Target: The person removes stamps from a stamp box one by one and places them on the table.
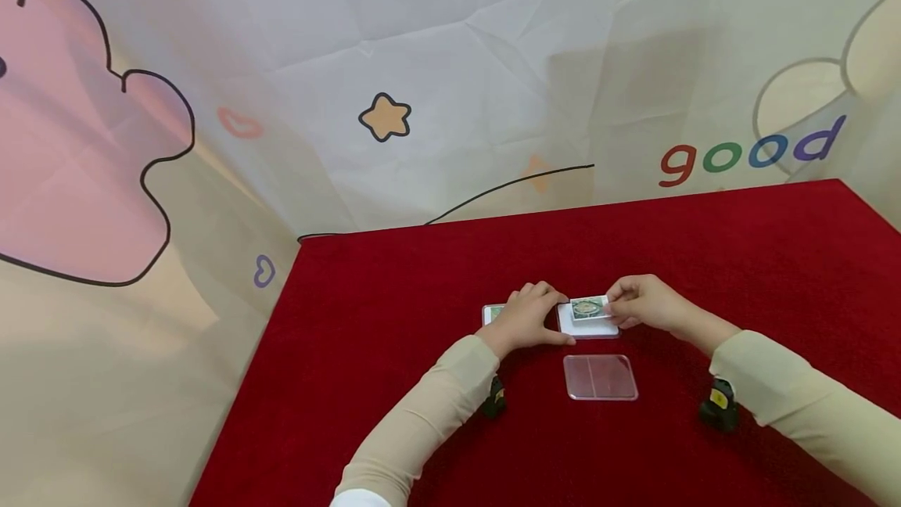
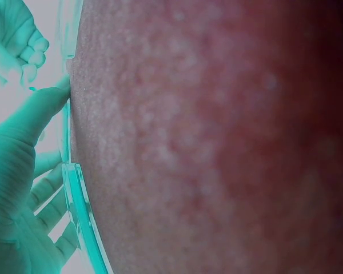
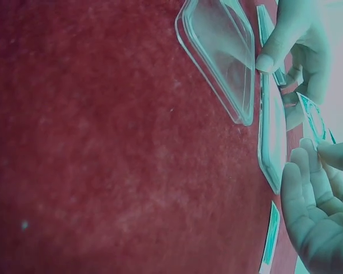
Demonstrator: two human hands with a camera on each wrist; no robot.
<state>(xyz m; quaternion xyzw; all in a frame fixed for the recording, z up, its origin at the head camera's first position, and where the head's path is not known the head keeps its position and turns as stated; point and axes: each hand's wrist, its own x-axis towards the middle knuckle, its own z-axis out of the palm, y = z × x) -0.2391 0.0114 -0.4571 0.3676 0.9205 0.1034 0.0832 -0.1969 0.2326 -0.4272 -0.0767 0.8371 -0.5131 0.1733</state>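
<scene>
My right hand [image 1: 644, 302] pinches a small printed card [image 1: 587, 307] between thumb and fingers, holding it over a shallow clear plastic case [image 1: 598, 329] with a white inside. In the right wrist view the card [image 3: 312, 119] stands tilted, raised above the case [image 3: 272, 131]. My left hand [image 1: 524, 317] holds that case at its left end, thumb [image 2: 43, 111] on the near edge and fingers by the far edge. Left of it lies a second case [image 1: 489, 314] with something green inside, partly hidden by the left hand.
A clear plastic lid [image 1: 601, 378] lies on the red cloth [image 1: 422, 288] nearer to me. Beside the case, in the right wrist view, a flat card-like piece [image 3: 270, 237] lies on the cloth. A printed curtain [image 1: 493, 100] hangs behind the table.
</scene>
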